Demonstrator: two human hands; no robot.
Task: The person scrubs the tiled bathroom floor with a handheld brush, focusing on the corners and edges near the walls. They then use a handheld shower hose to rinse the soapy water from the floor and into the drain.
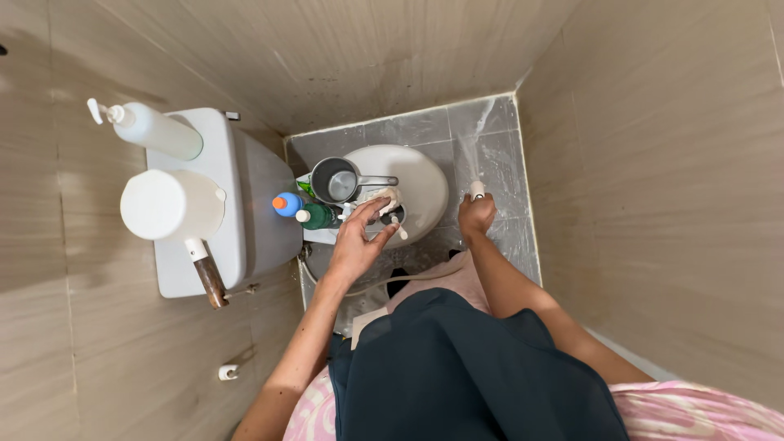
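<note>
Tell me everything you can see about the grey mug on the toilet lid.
The grey mug looks like metal or dull plastic, round, with an open top facing up and a long flat handle pointing right. It appears empty. It stands upright on the closed white toilet lid, near its left edge, beside a blue bottle and a green bottle. The left hand is spread just below it and does not touch it.

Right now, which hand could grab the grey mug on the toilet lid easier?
Left. The left hand is open over the toilet lid, close to the grey mug. The right hand is off to the side, shut around a white spray nozzle.
</note>
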